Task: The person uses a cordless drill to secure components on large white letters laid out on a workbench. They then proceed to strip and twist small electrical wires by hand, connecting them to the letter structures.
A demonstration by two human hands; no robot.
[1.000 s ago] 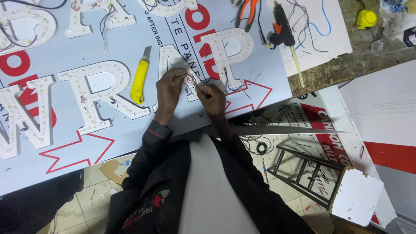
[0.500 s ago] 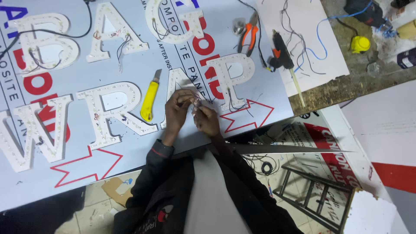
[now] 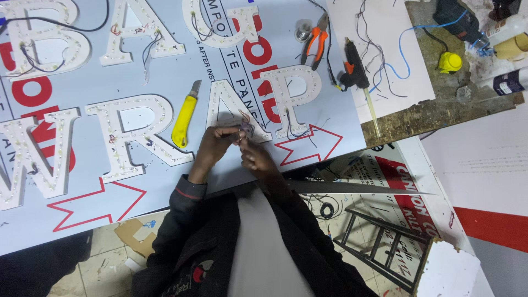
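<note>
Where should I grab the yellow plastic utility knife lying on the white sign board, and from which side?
Grip the yellow plastic utility knife around the middle of its yellow handle, coming from above. It lies flat, tilted, with the metal blade end pointing up-right away from the person, so probably keep fingers on the lower half. The left hand is nearest to it.

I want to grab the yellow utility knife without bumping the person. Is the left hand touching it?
Apart. The head view shows bare blue sheet between the yellow utility knife and the left hand, which pinches thin wires together with the right hand.
</note>
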